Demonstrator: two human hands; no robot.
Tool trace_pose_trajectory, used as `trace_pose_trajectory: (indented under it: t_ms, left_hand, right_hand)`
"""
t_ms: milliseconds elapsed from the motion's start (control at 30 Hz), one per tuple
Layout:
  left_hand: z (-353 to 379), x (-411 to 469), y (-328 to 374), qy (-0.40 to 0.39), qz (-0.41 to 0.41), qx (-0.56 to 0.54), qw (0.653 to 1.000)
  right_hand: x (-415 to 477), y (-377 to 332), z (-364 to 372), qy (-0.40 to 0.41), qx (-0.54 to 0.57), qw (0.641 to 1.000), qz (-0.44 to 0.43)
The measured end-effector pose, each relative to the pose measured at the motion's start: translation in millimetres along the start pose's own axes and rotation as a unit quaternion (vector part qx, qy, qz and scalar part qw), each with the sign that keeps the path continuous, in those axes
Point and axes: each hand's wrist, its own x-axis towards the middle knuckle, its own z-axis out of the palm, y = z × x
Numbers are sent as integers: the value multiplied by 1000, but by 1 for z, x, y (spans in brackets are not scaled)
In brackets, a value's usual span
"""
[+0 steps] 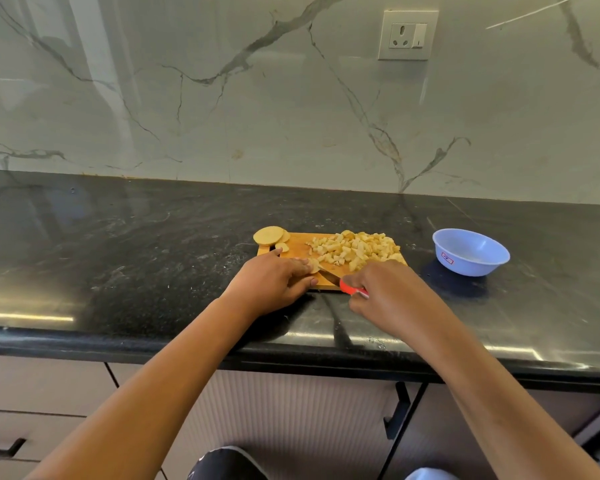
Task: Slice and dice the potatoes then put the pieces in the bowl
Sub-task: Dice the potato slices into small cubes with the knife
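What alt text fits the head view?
A person's left hand steadies a potato slice on a cutting board while the right hand cuts with a red-handled knife. Diced potato lies behind, a blue bowl to the right.

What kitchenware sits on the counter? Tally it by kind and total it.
Cutting board: 1
Knife: 1
Bowl: 1
Total: 3

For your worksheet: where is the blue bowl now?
Head view: the blue bowl stands on the counter, right of the cutting board, not touching it.
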Motion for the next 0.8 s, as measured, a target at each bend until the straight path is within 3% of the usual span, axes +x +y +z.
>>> trace_pose_trajectory:
  t_ms: [167, 367, 800]
  left_hand:
    - [-1, -1, 1, 7, 0, -3, 1000]
    - [-3, -4, 0, -1, 0, 6, 1000]
    - [4, -1, -10, 23, 4, -18, 1000]
  right_hand:
    - [-16, 3, -13, 1, 9, 1000, 4]
    - [-4, -1, -9, 86, 48, 995, 14]
    - [27, -12, 7, 41, 0, 999, 12]
